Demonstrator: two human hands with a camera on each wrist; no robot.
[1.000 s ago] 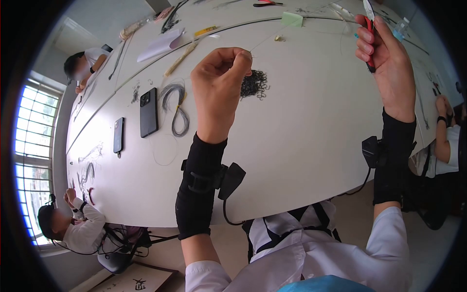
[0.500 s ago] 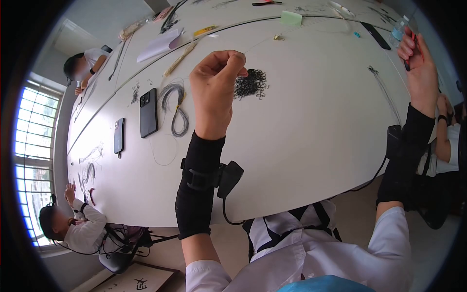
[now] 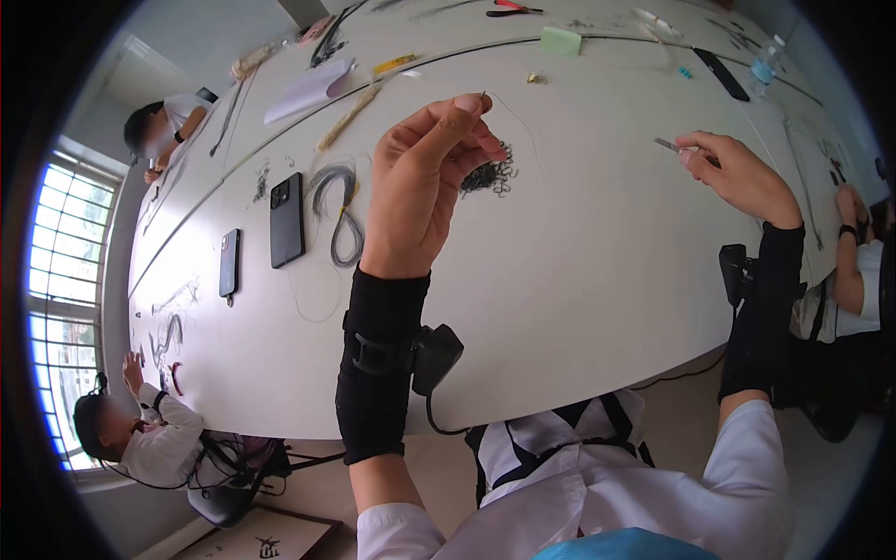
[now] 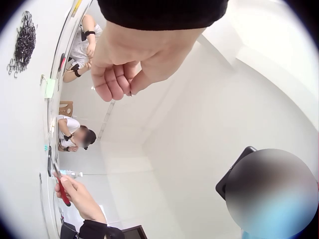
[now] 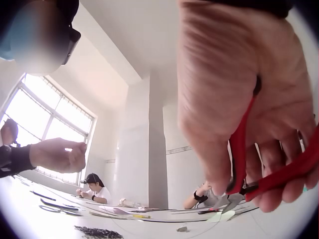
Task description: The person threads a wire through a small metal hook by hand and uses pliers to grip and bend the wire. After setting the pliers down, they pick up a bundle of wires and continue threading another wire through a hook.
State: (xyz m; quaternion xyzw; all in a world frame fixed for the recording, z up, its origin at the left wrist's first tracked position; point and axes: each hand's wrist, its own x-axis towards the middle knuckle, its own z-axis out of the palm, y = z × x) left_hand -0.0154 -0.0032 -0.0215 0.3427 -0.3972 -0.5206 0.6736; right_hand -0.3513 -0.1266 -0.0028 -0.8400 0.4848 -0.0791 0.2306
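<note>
My left hand [image 3: 411,182] is raised above the table, thumb and forefinger pinching a thin clear line [image 3: 532,137] that curves away in a loose arc. A tiny dark tip pokes out at those fingertips, too small to make out. Below and behind this hand lies a pile of small black hooks [image 3: 487,177], partly covered by the fingers. Off to the right, my right hand [image 3: 749,180] grips red-handled pliers [image 5: 240,144]. Their metal jaws point left, toward the left hand, and the handles sit spread within the palm and fingers in the right wrist view.
On the left lie two phones [image 3: 287,219] and a coiled grey bundle of line [image 3: 346,233]. Farther back are a green note [image 3: 560,39], a small gold-coloured piece [image 3: 536,78] and another pair of pliers [image 3: 515,9]. A water bottle [image 3: 765,65] stands at the right; other people sit around the table.
The line stretched between my hands has gone slack. My right hand swung out to the right with the pliers, then came back left and lower. My left fingers have spread slightly.
</note>
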